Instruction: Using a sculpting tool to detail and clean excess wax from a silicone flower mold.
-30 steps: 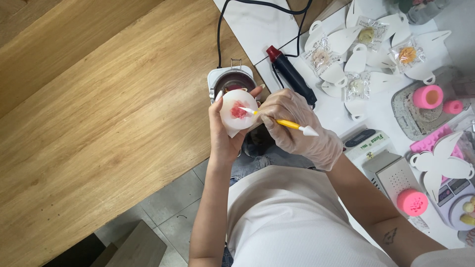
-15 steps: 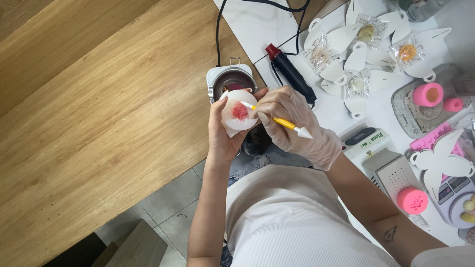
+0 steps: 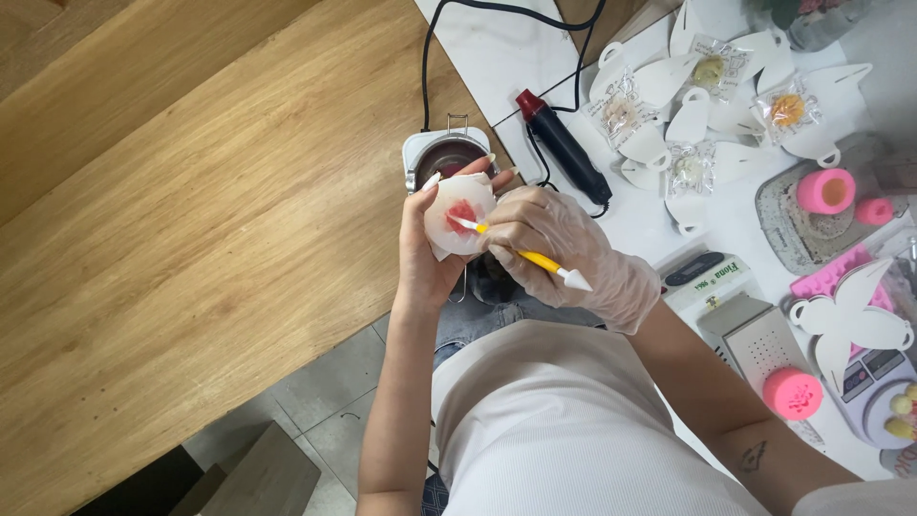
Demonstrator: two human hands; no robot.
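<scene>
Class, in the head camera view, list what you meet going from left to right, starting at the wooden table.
wooden table → left hand holding the white mould → right hand in a clear glove with the yellow tool → white paper cut-outs → pink cylinder

Bright, even daylight, no hard source visible. White table (image 3: pixel 659 205) at the top right edge runs near overexposed; the pale card cutouts (image 3: pixel 702 72) barely separate from it. Wooden table (image 3: pixel 191 229) is evenly lit, grain sharp, no hotspots. Shadows soft and short: faint one under the left hand (image 3: pixel 435 253), darker patch in the floor gap at the bottom left corner. Slight sheen on the gloved right hand (image 3: pixel 564 248) and on the clear wrappers (image 3: pixel 621 110). Focus holds across the centre; top right corner goes soft and hazy. Mild wide-angle stretch at the frame edges. No motion blur.
</scene>
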